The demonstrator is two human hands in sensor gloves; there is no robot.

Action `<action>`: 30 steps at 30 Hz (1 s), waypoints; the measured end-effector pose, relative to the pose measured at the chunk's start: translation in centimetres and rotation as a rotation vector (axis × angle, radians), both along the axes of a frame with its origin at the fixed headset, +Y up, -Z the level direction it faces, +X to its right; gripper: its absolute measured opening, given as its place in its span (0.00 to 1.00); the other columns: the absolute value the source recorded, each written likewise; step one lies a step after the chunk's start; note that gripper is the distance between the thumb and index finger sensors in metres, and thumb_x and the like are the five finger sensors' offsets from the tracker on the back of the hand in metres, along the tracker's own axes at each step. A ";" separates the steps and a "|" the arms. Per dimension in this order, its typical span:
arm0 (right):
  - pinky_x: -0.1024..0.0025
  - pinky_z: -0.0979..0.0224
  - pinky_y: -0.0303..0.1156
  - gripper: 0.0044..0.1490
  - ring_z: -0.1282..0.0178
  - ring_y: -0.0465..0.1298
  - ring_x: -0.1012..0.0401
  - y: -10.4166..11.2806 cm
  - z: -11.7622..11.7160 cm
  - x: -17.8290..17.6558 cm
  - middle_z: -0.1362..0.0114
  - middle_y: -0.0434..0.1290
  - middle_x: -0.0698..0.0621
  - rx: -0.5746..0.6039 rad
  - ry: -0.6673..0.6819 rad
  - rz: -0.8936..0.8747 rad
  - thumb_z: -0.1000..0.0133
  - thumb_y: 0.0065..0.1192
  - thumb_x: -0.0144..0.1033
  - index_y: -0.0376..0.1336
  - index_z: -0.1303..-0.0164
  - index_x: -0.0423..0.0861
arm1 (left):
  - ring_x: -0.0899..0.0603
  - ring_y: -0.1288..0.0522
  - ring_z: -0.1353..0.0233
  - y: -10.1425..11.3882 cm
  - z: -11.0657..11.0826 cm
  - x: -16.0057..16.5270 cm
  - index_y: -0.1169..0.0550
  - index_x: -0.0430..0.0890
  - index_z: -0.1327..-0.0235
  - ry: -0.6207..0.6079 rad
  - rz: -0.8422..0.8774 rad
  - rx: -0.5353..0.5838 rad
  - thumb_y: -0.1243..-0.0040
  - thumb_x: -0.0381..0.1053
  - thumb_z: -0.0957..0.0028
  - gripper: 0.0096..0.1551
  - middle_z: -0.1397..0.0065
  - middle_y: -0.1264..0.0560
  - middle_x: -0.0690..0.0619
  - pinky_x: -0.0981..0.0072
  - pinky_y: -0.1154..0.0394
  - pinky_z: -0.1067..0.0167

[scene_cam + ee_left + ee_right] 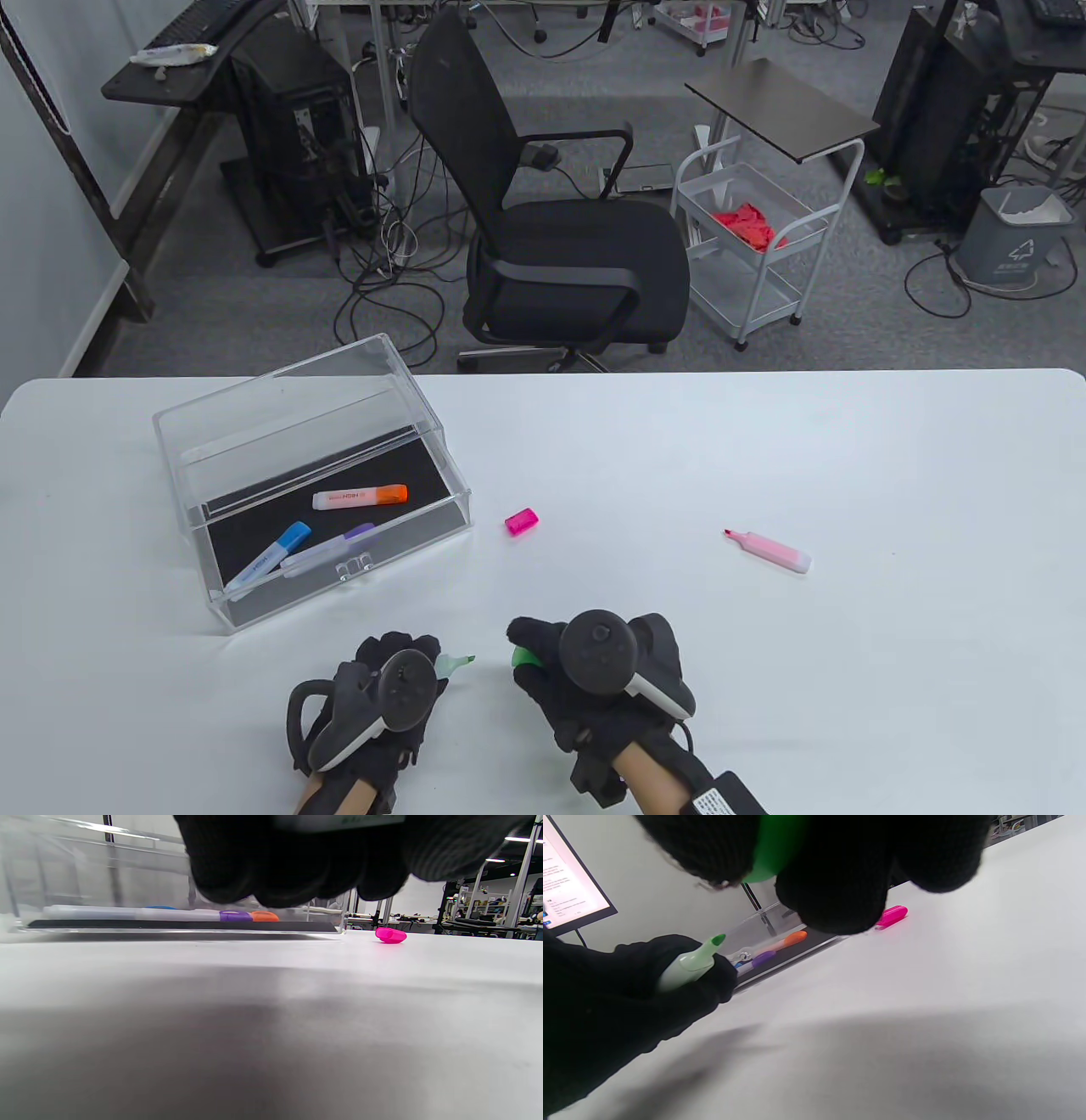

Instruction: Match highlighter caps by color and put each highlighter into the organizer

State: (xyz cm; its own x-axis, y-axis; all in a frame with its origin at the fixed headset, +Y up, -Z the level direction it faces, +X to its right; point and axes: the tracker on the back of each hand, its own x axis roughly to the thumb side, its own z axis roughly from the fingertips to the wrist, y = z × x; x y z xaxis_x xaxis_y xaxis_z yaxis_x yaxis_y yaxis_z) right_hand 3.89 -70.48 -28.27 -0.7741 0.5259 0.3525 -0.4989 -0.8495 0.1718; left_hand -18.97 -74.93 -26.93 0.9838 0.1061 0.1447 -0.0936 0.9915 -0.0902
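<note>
My left hand (399, 679) grips an uncapped pale green highlighter (455, 663) (689, 963), its tip pointing right. A short gap away, my right hand (551, 662) pinches the green cap (523, 657) (776, 849). A loose pink cap (521, 521) (390, 935) (891, 916) lies on the table beside the clear organizer (450, 463). An uncapped pink highlighter (772, 550) lies to the right. Inside the organizer lie orange (361, 497), blue (270, 556) and purple (327, 550) capped highlighters.
The white table (764, 441) stretches wide on the right and far side. A black office chair (560, 246) and a white cart (751, 238) stand beyond the table's far edge. A monitor (568, 887) shows in the right wrist view.
</note>
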 end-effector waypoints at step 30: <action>0.50 0.38 0.69 0.39 0.45 0.74 0.56 -3.1 1.3 -1.8 0.33 0.63 0.48 -0.048 0.261 -0.142 0.48 0.54 0.43 0.46 0.28 0.51 | 0.53 0.18 0.58 1.9 2.0 2.8 0.27 0.56 0.39 -0.235 0.096 0.074 0.46 0.64 0.51 0.28 0.49 0.23 0.62 0.67 0.17 0.61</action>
